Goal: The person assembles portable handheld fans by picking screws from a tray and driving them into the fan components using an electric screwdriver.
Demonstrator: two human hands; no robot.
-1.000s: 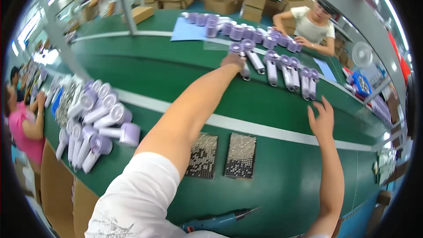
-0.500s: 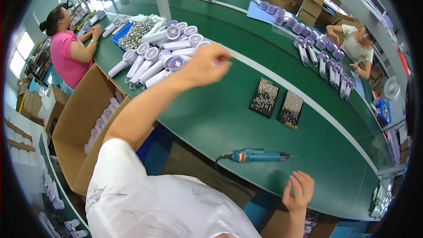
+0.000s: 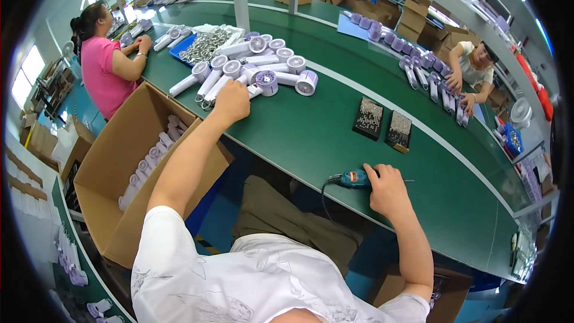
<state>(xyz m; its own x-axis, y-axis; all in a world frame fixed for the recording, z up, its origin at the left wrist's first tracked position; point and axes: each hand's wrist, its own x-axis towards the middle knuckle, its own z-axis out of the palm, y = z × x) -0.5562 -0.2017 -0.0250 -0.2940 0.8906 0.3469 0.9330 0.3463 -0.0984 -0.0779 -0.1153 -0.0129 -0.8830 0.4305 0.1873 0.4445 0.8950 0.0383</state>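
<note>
My left hand (image 3: pixel 232 100) is closed around the handle of a white handheld fan, whose purple open-faced head (image 3: pixel 266 83) sticks out past the fingers. It is at the near side of a pile of similar white and lavender fans (image 3: pixel 263 60). Over to the right, my right hand (image 3: pixel 388 190) is wrapped over a teal electric screwdriver (image 3: pixel 353 179) lying close to the bench's near edge. Its thin bit shows beyond the fingers, and a dark cord hangs from its other end. Behind it are two black trays of small screws (image 3: pixel 368 118), (image 3: pixel 399 131).
A blue tray of metal clips (image 3: pixel 206 46) stands behind the pile. An open cardboard box (image 3: pixel 101 203) with white fans is at my left. A co-worker in pink (image 3: pixel 106 63) sits at the left; another person (image 3: pixel 472 66) handles fans across the green bench (image 3: pixel 299 137).
My left hand has gone from above the bench back to the pile and grasped a fan. My right hand has moved up from the near edge onto the screwdriver. The view has shifted.
</note>
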